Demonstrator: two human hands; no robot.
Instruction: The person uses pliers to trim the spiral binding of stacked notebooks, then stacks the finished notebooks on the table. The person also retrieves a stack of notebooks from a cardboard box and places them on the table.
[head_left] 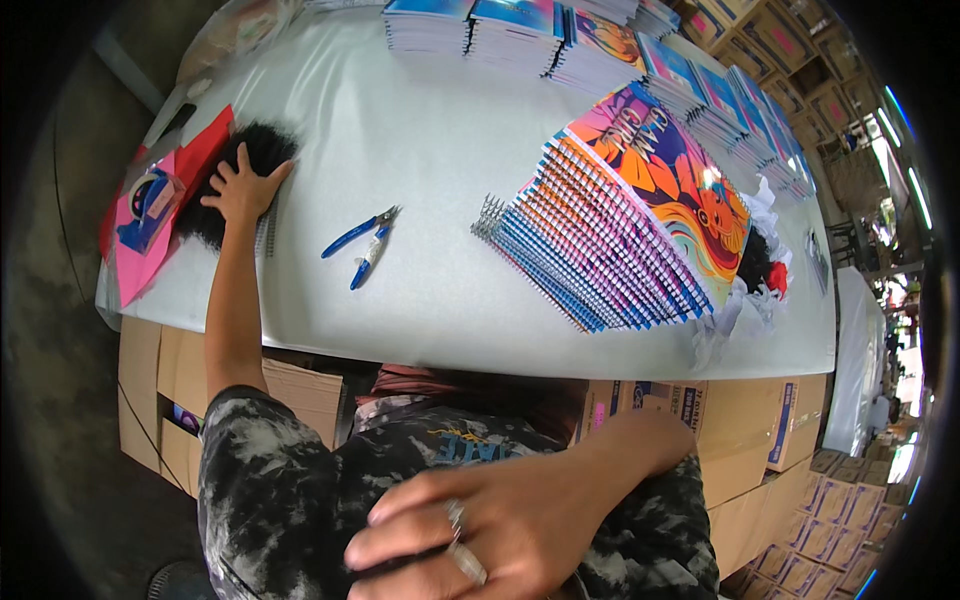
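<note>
L hand (243, 187) stretched far out to the L end of the counter (420, 130), palm down, fingers spread, grip wide, pressing flat on a black pile (262, 150) of what look like spiral coils; can't tell if anything is pinched under the palm. Pile sits partly on red sheet (205, 150) and pink sheet (140, 255) at the counter's L edge. A few silvery coils (266, 232) just under the wrist, touching the pile. Blue tape dispenser (148, 207) on the pink sheet, just L of the hand, apart from it.

R hand (478, 528) low in view, close to the camera, blurred, resting on the dark tie-dye shirt (270, 480) at the torso; rings on two fingers. Fingers loosely spread, grip half wide, holding nothing visible.

Blue-handled pliers (362, 243) mid-counter, lying flat, jaws pointing up-R, well apart from both hands. R of them a fanned stack of spiral notebooks (620, 230), bright orange-purple cover on top, wire spines toward the pliers. More notebook stacks (520, 30) in a row along the far edge, running down the R side. Black and white scraps (760, 275) w/ a red bit just R of the fanned stack.

Cardboard boxes (740, 430) under and beside the counter, more rows lower R. Concrete floor (60, 400) on the L.
</note>
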